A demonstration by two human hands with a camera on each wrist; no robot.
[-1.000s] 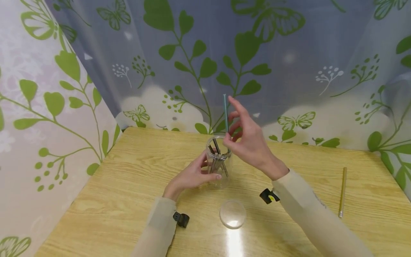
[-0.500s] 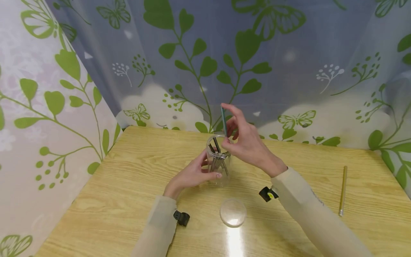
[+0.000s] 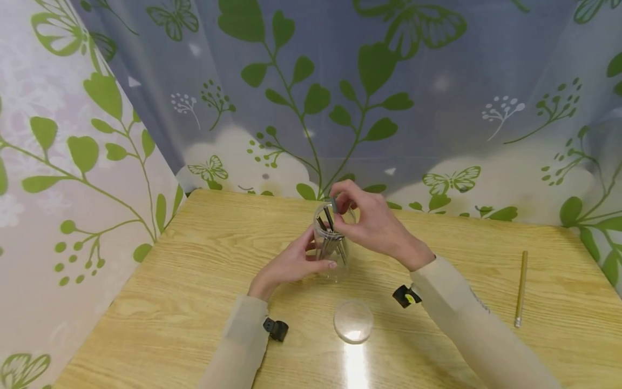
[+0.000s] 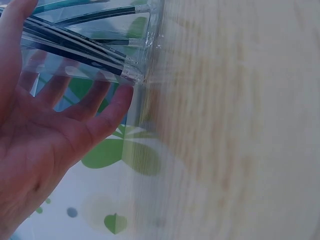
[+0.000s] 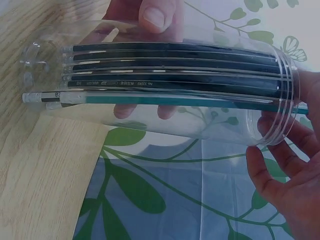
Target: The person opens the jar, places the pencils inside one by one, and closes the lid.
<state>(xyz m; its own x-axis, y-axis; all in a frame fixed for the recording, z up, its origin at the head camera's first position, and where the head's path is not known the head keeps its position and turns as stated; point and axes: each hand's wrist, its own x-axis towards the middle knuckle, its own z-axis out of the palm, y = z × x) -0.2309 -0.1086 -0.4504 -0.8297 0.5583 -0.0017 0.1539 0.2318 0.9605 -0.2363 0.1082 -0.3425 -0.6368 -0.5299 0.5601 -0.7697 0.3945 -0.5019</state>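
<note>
A clear plastic jar (image 3: 335, 274) stands upright on the wooden table, holding several dark pencils (image 5: 175, 82). My left hand (image 3: 290, 265) grips the jar from the left, thumb across its front and fingers behind it. At the mouth, my right hand (image 3: 378, 222) pinches the top end of a teal pencil (image 5: 190, 100) between thumb and fingers. Most of that pencil is inside the jar; its eraser end reaches near the bottom beside the dark pencils, as the right wrist view shows. In the left wrist view, the left fingers (image 4: 107, 112) lie along the jar wall.
A round clear lid (image 3: 353, 322) lies on the table (image 3: 194, 302) in front of the jar. Farther right lies a gold-coloured pencil (image 3: 521, 289). Behind the table's back edge hangs a curtain (image 3: 437, 108) with leaves and butterflies.
My right hand has come down with the teal pencil, which has sunk into the jar until only its top end shows above the mouth. The left hand and jar have stayed put.
</note>
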